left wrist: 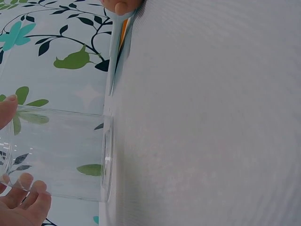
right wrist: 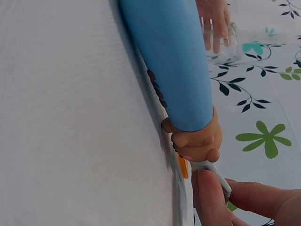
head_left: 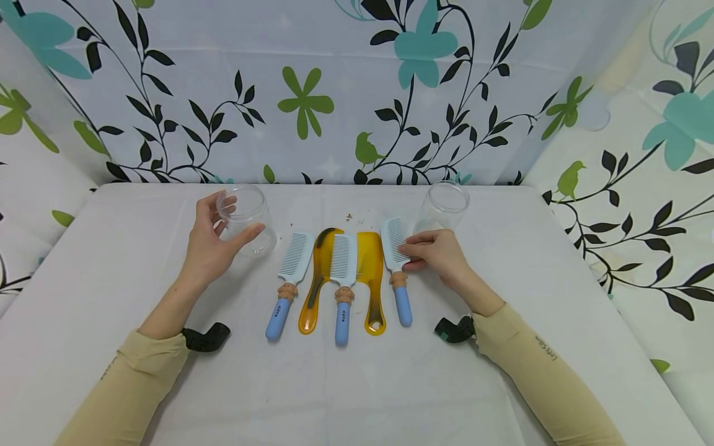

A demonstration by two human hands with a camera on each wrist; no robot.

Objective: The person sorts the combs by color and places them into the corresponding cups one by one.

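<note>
My left hand grips a clear cup standing at the back left, thumb on one side and fingers on the other. The left wrist view shows the see-through wall between thumb and fingertips. At the right of a row of combs, my right hand pinches the toothed head of a light blue comb. Its blue handle and small brown figure fill much of the right wrist view. Just behind that hand stands a second clear cup.
Left of the pinched comb lie two more blue-handled combs and two amber combs. Small dark crumbs dot the white table behind them. A patterned cloth hangs along the back.
</note>
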